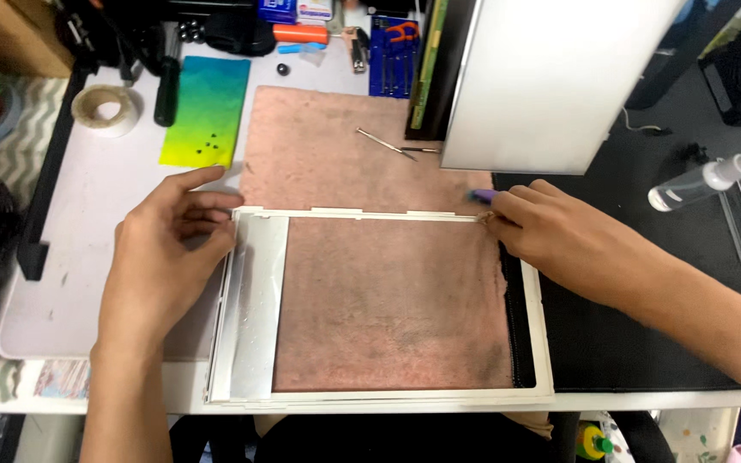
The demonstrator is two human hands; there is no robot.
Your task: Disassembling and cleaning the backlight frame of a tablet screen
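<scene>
A thin white rectangular frame [353, 213] lies flat on a pinkish-brown cloth [328, 146], with a silvery strip [255, 309] along its left side. My left hand [165, 257] rests on the frame's upper left corner, fingers apart and pressing the edge. My right hand [551, 236] is at the frame's upper right corner, fingers pinched around a small purple tool [478, 196] whose tip touches the frame.
A tilted white panel [551, 77] stands at the back right. Tweezers [386, 142] lie on the cloth. A green-yellow mat [207, 107], tape roll [105, 109], black-handled tool [166, 90] and blue tool case [392, 56] sit behind. A spray bottle [705, 180] lies on the black mat at right.
</scene>
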